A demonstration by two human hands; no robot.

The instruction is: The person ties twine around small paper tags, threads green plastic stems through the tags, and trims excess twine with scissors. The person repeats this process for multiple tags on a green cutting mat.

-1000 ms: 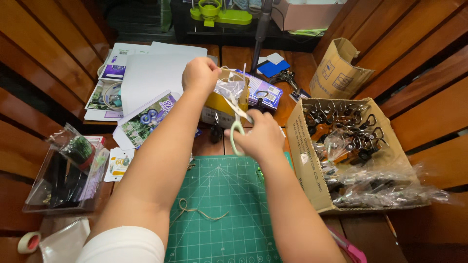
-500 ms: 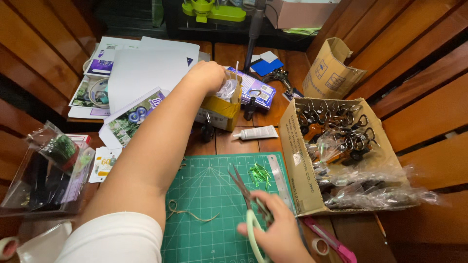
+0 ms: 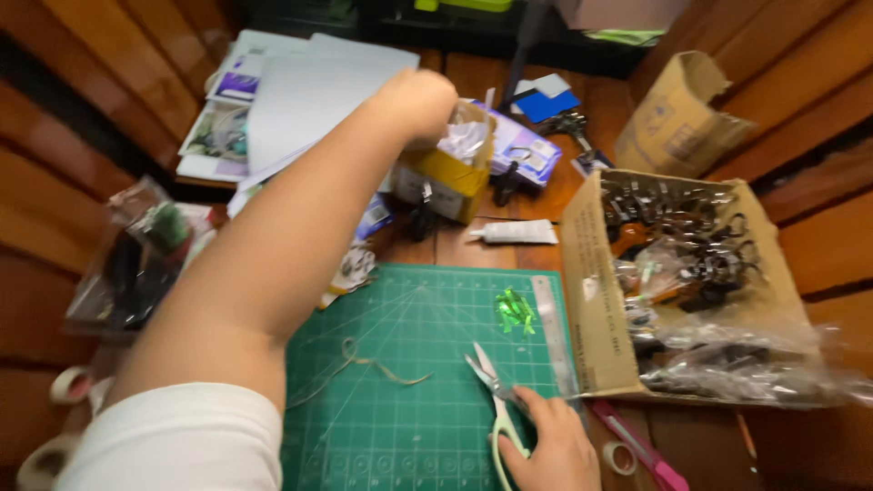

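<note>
— Where are the scissors?
— Nearest me, on the green cutting mat (image 3: 400,400): my right hand (image 3: 546,445) grips the scissors (image 3: 496,400) by the handles, blades open and pointing away to the left.
— And the left hand?
— Far out over the worktop, my left hand (image 3: 420,102) pinches a clear plastic bag (image 3: 466,138) above the yellow box (image 3: 446,182).

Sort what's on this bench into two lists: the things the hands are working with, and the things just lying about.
In hand:
left hand at the clear bag in the yellow box
right hand holding the scissors
green cutting mat

Lying about:
green scraps
white tube
cardboard box of dark clips
tape roll
paper stack
</note>
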